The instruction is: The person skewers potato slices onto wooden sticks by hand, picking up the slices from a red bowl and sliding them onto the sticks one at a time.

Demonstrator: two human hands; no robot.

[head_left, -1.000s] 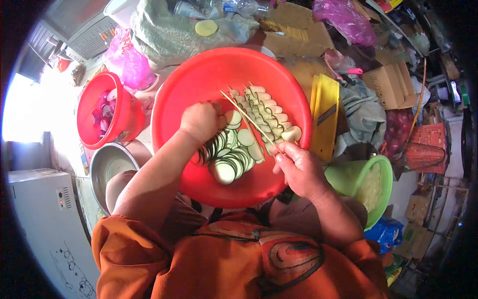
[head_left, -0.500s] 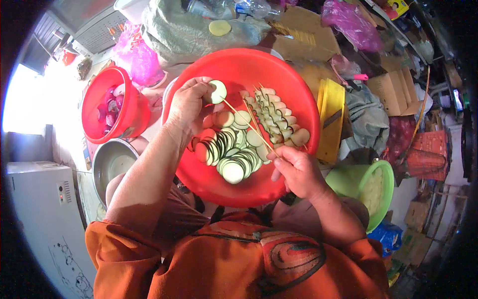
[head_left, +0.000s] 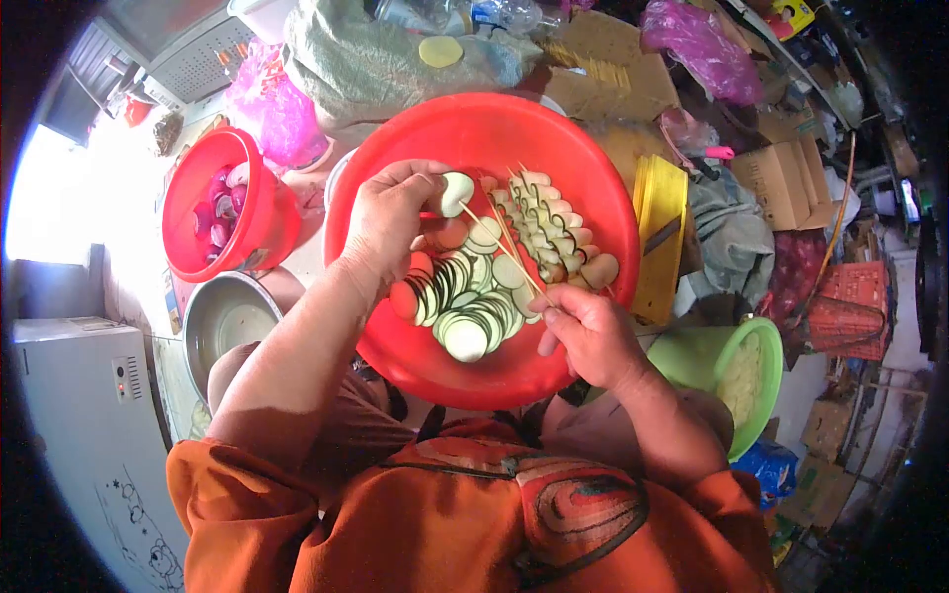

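My left hand (head_left: 390, 212) pinches a pale round vegetable slice (head_left: 456, 194) over the left side of a big red basin (head_left: 460, 387). The tip of a thin wooden skewer (head_left: 502, 249) meets this slice. At the skewer's other end, my right hand (head_left: 583, 326) is closed on it, above the basin's right front. Below my left hand, overlapping green-edged slices (head_left: 467, 336) lie in the basin. Several loaded skewers of slices (head_left: 542, 222) rest side by side at the basin's right.
A red bucket (head_left: 257, 217) with purple pieces and a metal bowl (head_left: 227, 321) stand at left. On the right are a yellow container (head_left: 657, 237) and a green bucket (head_left: 756, 381). Sacks (head_left: 346, 74), cardboard (head_left: 613, 69) and pink bags lie behind the basin.
My left hand has moved slightly right with the slice, which is now tilted against the skewer tip. My right hand has barely moved.
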